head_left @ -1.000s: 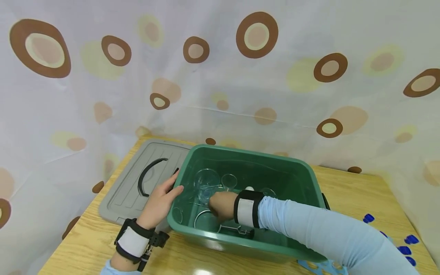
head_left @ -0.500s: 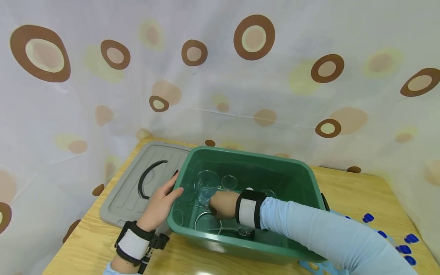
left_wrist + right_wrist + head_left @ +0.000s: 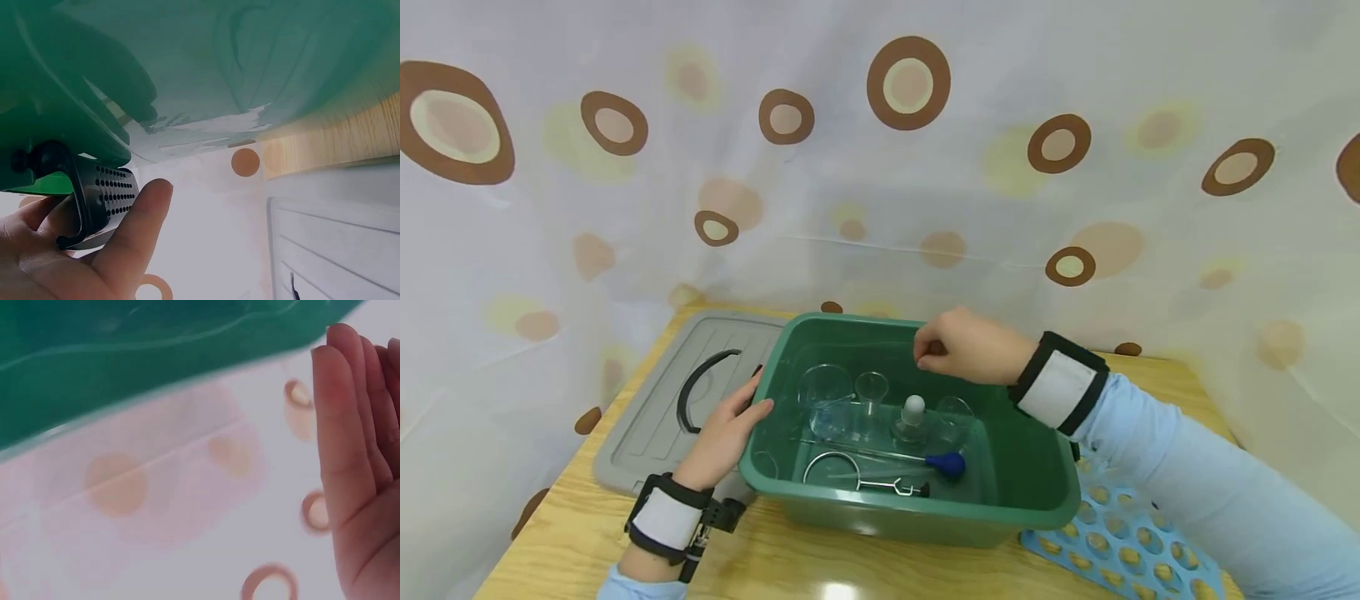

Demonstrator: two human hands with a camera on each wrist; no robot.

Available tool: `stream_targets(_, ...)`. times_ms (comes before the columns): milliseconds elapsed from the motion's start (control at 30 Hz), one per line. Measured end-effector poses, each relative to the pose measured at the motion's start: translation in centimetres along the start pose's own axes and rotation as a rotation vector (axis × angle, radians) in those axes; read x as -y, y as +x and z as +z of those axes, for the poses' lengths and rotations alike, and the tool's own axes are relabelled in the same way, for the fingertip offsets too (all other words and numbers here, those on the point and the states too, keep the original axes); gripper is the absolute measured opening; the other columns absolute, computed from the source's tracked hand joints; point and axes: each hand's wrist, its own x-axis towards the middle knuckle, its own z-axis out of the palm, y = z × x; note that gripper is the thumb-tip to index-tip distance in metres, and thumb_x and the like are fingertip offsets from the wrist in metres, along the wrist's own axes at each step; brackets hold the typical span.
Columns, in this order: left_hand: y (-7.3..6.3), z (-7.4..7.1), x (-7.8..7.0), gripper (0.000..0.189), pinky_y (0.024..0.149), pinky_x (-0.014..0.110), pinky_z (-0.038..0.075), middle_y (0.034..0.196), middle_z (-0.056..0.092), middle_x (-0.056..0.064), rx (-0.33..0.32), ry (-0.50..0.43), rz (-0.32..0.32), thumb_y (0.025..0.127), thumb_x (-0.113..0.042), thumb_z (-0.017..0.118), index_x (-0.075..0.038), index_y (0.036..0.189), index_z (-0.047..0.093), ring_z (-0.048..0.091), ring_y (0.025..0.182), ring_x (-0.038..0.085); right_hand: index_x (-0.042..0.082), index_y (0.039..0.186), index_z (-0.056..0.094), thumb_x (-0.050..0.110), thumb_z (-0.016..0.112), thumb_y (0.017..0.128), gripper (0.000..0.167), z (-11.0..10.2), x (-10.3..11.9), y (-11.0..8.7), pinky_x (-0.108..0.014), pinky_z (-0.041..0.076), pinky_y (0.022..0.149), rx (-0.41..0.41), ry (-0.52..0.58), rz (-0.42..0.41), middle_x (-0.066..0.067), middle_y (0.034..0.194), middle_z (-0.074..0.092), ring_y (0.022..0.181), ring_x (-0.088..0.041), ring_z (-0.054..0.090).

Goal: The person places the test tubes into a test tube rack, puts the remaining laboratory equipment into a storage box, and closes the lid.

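My left hand (image 3: pixel 718 442) grips the left side of the green plastic bin (image 3: pixel 887 521), thumb at its rim. In the left wrist view, the hand is around the bin's black perforated side handle (image 3: pixel 115 200). Over the bin's back rim hovers my right hand (image 3: pixel 977 346), with nothing seen in it; the right wrist view shows its fingers (image 3: pixel 342 419) nearly straight. Inside the bin lie a glass beaker (image 3: pixel 824 387), a funnel-like glass piece (image 3: pixel 871 387), a spirit lamp with white cap (image 3: pixel 913 410), a blue-bulbed dropper (image 3: pixel 945 464) and a metal ring clamp (image 3: pixel 831 457).
Left of the bin lies a grey lid (image 3: pixel 655 408) with a black handle, on the wooden table (image 3: pixel 820 554). A light blue rack with round holes (image 3: pixel 1131 533) sits at the bin's right, partly under the right sleeve. A patterned curtain (image 3: pixel 850 183) hangs behind.
My right hand has risen out of the bin and moved back and right, uncovering the blue-bulbed dropper and spirit lamp. My left hand stays at the bin's left side.
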Motion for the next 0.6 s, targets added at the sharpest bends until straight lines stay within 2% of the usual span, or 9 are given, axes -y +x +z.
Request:
stream_targets(100, -0.1, 0.0, -0.2, 0.055, 0.094, 0.043, 0.047, 0.155, 0.019, 0.018, 0.001, 0.015, -0.009, 0.101, -0.024, 0.040, -0.008, 0.150, 0.020, 0.042, 0.129, 0.039, 0.010, 0.082, 0.069, 0.008, 0.062, 0.088, 0.009, -0.9, -1.5, -1.9, -0.027, 0.046, 0.066, -0.044, 0.018, 0.034, 0.000, 0.076, 0.064, 0.065, -0.009, 0.051)
stream_targets(167, 0.0, -0.5, 0.0, 0.055, 0.094, 0.043, 0.047, 0.155, 0.019, 0.018, 0.000, 0.032, -0.007, 0.101, -0.024, 0.039, -0.008, 0.150, 0.019, 0.040, 0.130, 0.039, 0.010, 0.082, 0.068, 0.007, 0.061, 0.089, 0.010, -1.1, -2.4, -2.5, -0.028, 0.046, 0.066, -0.070, 0.036, 0.048, -0.001, 0.075, 0.064, 0.064, -0.009, 0.050)
stream_targets(367, 0.2, -1.6, 0.6, 0.055, 0.091, 0.038, 0.048, 0.154, 0.020, 0.021, -0.008, 0.081, -0.014, 0.101, -0.024, 0.038, -0.007, 0.150, 0.019, 0.044, 0.127, 0.040, 0.012, 0.082, 0.069, 0.008, 0.062, 0.088, 0.011, -0.4, -4.2, -4.2, -0.027, 0.046, 0.064, -0.127, 0.059, 0.107, 0.002, 0.075, 0.065, 0.063, -0.008, 0.051)
stream_targets(500, 0.3, -2.1, 0.8, 0.055, 0.088, 0.035, 0.048, 0.154, 0.018, 0.020, -0.014, 0.103, -0.021, 0.101, -0.025, 0.038, -0.007, 0.150, 0.019, 0.045, 0.126, 0.039, 0.012, 0.082, 0.070, 0.008, 0.063, 0.088, 0.010, 0.4, -4.8, -4.8, -0.025, 0.045, 0.061, -0.135, 0.061, 0.130, 0.003, 0.073, 0.065, 0.061, -0.006, 0.051)
stream_targets(600, 0.3, -2.5, 1.0, 0.055, 0.093, 0.040, 0.046, 0.155, 0.016, 0.020, -0.018, 0.112, -0.026, 0.102, -0.026, 0.037, -0.006, 0.150, 0.018, 0.041, 0.129, 0.040, 0.012, 0.080, 0.069, 0.008, 0.062, 0.088, 0.011, 0.9, -4.9, -4.5, -0.026, 0.045, 0.061, -0.130, 0.055, 0.134, 0.003, 0.072, 0.065, 0.061, -0.006, 0.050)
